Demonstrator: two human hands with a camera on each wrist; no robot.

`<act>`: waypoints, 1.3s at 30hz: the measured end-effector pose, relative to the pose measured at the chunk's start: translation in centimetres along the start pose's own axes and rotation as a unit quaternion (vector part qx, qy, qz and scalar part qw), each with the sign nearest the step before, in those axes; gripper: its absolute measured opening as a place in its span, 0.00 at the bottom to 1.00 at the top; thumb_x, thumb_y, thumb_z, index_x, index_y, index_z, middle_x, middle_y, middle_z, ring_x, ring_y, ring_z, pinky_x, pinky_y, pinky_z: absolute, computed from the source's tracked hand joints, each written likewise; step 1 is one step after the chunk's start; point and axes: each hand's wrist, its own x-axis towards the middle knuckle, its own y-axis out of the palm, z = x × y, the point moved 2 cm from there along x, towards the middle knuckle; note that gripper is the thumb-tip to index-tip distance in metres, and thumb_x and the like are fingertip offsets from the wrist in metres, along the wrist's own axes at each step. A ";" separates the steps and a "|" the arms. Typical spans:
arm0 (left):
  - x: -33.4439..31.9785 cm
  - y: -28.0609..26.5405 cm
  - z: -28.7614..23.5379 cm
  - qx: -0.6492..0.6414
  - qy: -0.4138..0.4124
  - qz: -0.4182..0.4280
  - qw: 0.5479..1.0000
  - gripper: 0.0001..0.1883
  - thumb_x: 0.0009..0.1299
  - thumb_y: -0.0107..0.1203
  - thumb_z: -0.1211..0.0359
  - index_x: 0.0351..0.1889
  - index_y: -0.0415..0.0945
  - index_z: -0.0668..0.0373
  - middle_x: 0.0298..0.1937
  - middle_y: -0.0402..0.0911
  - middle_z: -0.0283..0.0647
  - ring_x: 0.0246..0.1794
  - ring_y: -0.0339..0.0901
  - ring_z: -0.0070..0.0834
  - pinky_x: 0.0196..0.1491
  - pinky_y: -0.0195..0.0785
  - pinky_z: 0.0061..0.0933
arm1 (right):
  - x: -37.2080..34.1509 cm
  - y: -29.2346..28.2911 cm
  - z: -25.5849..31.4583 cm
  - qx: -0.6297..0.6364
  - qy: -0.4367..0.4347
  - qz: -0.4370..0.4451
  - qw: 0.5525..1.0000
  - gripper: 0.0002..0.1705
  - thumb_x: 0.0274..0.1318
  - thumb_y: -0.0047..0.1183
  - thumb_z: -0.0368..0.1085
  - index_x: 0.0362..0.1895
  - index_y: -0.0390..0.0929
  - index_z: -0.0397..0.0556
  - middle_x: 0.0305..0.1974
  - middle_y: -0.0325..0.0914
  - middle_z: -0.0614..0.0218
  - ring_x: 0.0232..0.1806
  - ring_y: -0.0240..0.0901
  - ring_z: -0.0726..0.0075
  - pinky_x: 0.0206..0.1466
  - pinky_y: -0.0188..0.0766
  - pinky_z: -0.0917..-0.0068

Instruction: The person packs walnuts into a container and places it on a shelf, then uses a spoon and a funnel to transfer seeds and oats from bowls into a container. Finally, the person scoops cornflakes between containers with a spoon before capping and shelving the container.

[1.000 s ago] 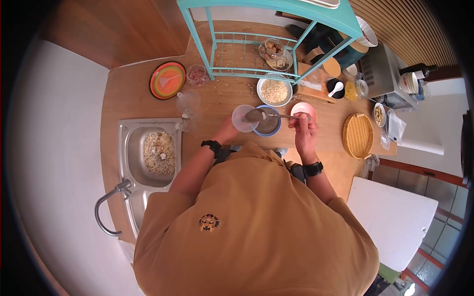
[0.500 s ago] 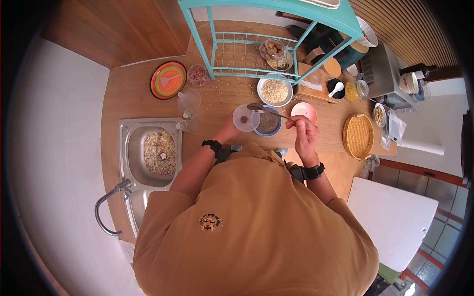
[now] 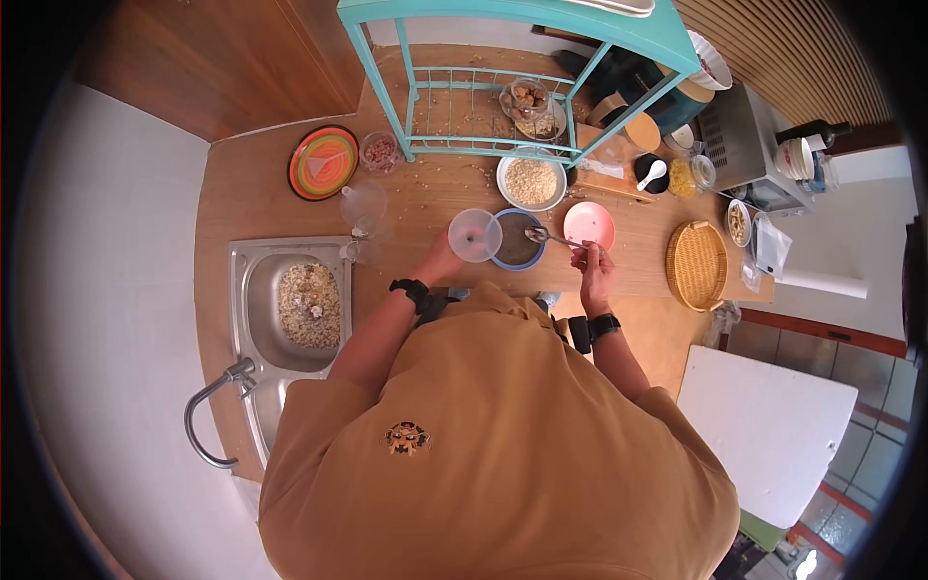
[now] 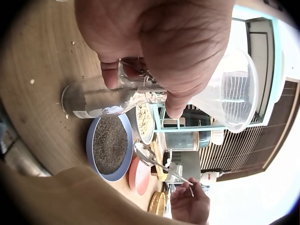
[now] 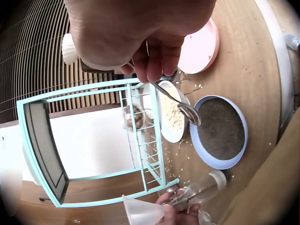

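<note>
My left hand grips the neck of a clear glass bottle, with some dark material inside near its base. A translucent plastic funnel sits at the bottle's mouth. In my right hand, the handle of a metal spoon is pinched between thumb and fingers. Its bowl hangs over the right edge of a blue bowl and looks bare. Dark grey-brown grainy powder fills much of that blue bowl. A pink bowl stands close by my right hand.
Behind the blue bowl is a white bowl of pale flakes, beneath a turquoise rack. A sink with scattered flakes lies left. A wicker basket is right. More clear funnel-like pieces lie left of my left hand.
The spoon, heaped with dark powder over the funnel, has tipped there, then moved back right, emptied, to the blue bowl's edge. The left hand keeps its hold on the bottle.
</note>
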 end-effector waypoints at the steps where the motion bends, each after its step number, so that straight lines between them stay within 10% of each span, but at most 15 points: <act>1: -0.1 0.0 0.0 -0.007 0.012 -0.008 1.000 0.13 0.62 0.60 0.66 0.44 0.76 0.56 0.49 0.77 0.43 0.50 0.75 0.36 0.51 0.68 0.34 | -0.1 -0.1 -0.5 0.005 0.020 0.003 1.000 0.18 0.67 0.43 0.44 0.42 0.76 0.42 0.29 0.78 0.66 0.27 0.73 0.77 0.32 0.73 0.79; 17: 0.0 -0.2 -0.4 0.027 0.048 -0.015 0.998 0.12 0.62 0.60 0.65 0.42 0.77 0.57 0.46 0.78 0.43 0.47 0.76 0.37 0.50 0.69 0.35 | 0.5 1.1 -5.8 0.127 0.146 0.021 0.981 0.15 0.66 0.45 0.45 0.45 0.74 0.48 0.33 0.79 0.67 0.32 0.74 0.75 0.36 0.73 0.76; 39: 0.0 -0.3 -0.5 0.001 0.040 -0.010 0.999 0.13 0.60 0.61 0.67 0.42 0.76 0.58 0.46 0.78 0.43 0.46 0.76 0.35 0.49 0.69 0.34 | 0.6 -0.6 0.8 0.220 0.099 -0.005 0.970 0.16 0.67 0.43 0.46 0.41 0.73 0.47 0.26 0.75 0.69 0.28 0.70 0.74 0.38 0.70 0.72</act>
